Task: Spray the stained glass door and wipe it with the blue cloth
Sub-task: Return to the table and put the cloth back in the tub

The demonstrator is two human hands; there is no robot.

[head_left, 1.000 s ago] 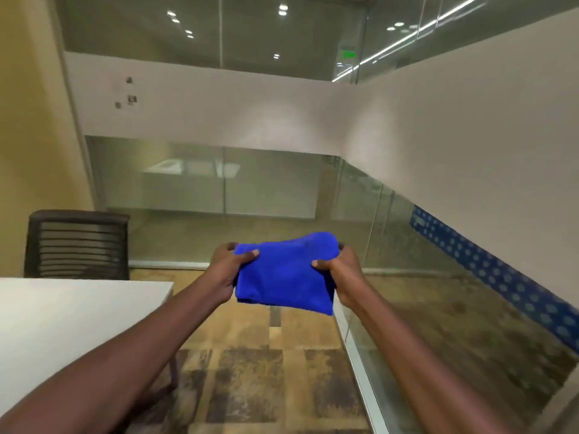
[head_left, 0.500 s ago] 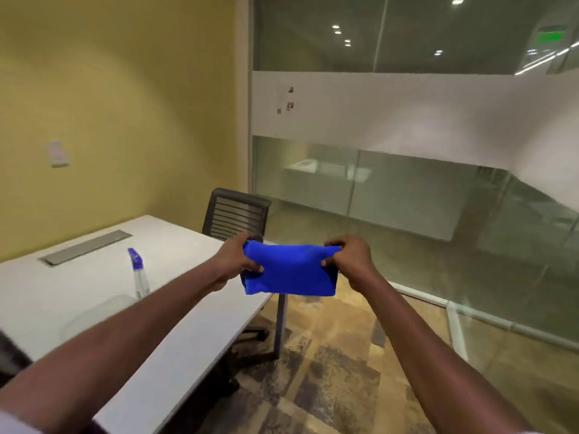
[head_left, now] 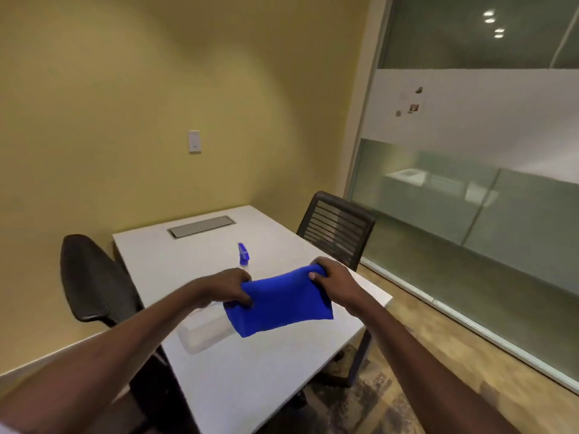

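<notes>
Left hand [head_left: 230, 285] and right hand [head_left: 333, 281] are gripping opposite ends of the blue cloth [head_left: 280, 303], stretching between them above the counter [head_left: 250, 371]; the spray bottle [head_left: 243, 255] is standing just beyond the left hand.

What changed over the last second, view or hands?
Mainly the view: the head turned left, away from the glass wall toward the yellow wall and white table, bringing the spray bottle and a second chair into sight. Unchanged: left hand and right hand both still grip the folded blue cloth; nothing picked up or released.
</notes>
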